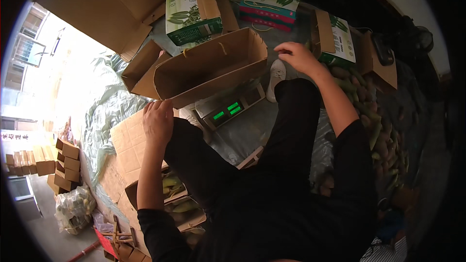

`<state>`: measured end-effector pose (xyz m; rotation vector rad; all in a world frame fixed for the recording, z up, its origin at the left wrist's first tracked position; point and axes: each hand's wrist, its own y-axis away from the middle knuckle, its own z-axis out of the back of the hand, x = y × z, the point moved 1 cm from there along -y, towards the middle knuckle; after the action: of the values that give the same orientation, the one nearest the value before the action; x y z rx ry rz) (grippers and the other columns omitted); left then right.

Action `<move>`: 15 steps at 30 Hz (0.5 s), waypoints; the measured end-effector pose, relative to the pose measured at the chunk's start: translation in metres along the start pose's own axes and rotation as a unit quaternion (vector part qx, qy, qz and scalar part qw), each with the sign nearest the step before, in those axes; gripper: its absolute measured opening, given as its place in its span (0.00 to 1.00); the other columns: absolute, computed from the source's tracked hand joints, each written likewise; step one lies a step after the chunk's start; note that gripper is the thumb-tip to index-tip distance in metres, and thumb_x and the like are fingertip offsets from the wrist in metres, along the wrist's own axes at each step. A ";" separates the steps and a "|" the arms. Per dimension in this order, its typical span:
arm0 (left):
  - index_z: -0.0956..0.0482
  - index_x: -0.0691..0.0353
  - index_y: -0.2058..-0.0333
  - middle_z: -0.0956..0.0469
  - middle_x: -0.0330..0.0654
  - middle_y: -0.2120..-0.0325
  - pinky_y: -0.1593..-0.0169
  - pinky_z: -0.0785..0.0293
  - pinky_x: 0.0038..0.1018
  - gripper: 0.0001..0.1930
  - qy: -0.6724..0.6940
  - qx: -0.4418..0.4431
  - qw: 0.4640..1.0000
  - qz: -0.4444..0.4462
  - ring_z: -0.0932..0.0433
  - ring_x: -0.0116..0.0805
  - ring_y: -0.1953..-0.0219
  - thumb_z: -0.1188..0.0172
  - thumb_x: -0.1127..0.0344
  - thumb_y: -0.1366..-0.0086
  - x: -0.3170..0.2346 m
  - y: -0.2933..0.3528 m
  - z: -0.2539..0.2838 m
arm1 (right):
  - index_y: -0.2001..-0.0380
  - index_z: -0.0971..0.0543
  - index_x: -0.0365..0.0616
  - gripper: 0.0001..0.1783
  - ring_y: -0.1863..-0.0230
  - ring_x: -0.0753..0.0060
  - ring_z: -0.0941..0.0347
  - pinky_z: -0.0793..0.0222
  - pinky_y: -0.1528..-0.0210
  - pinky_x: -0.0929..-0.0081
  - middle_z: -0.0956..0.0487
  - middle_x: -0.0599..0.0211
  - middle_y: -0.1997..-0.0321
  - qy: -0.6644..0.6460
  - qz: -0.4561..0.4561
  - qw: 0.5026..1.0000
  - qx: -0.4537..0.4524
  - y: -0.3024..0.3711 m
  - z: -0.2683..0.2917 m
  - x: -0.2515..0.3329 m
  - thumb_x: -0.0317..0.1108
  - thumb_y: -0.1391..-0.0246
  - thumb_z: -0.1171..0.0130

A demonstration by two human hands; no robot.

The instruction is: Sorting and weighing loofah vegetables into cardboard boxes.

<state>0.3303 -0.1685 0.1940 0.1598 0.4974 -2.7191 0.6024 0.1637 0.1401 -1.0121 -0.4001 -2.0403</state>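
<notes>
An open brown cardboard carton with a small yellow cord handle is seen tilted over a grey digital scale with a green lit display. Its near lower corner is gripped by the left hand, whose fingers are curled closed on the card edge. The right hand hovers just beyond the carton's far end, above the heap of green and brownish long vegetables; its fingers are half-bent and loosely parted, and nothing can be seen held in them.

As a judgement, the carton is being settled onto the scale. It is best lowered level, with its base centred on the platform and its flaps kept off the neighbouring boxes, so that the reading is not disturbed — a steadying touch at the far end would help.

The work is done low, over the person's black-trousered knees. The floor is covered with pale crumpled plastic sheeting and flattened brown cardboard. Green-and-white printed gift boxes are stacked beyond the scale, and small folded brown cartons are piled at the left, near a bright doorway — daylight washes out that side.
</notes>
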 end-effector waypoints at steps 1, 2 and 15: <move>0.23 0.60 0.68 0.23 0.44 0.72 0.53 0.33 0.37 0.05 0.005 -0.003 1.000 -0.006 0.25 0.45 0.63 0.46 0.70 0.43 -0.001 -0.001 -0.001 | 0.60 0.22 0.41 0.14 0.61 0.66 0.25 0.31 0.59 0.72 0.22 0.61 0.64 -0.001 0.001 1.000 0.000 0.008 0.004 -0.006 0.30 0.52 0.43; 0.22 0.59 0.67 0.23 0.44 0.72 0.52 0.34 0.37 0.06 0.009 -0.006 1.000 -0.013 0.25 0.45 0.63 0.46 0.70 0.43 -0.002 -0.002 -0.002 | 0.61 0.22 0.40 0.13 0.61 0.69 0.25 0.31 0.59 0.74 0.22 0.62 0.63 -0.026 -0.026 0.999 -0.022 0.018 0.007 -0.012 0.29 0.52 0.43; 0.24 0.54 0.54 0.28 0.45 0.52 0.45 0.36 0.38 0.19 0.103 0.096 0.989 -0.046 0.32 0.46 0.47 0.39 0.63 0.46 0.022 -0.097 -0.042 | 0.63 0.23 0.36 0.13 0.63 0.60 0.27 0.31 0.61 0.64 0.22 0.55 0.66 0.019 -0.296 0.954 0.038 0.268 -0.103 -0.215 0.33 0.45 0.52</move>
<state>0.2754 -0.0763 0.1819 0.4848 0.3031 -2.8547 0.8341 0.0492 -0.1090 -0.8688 -0.8343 -2.5426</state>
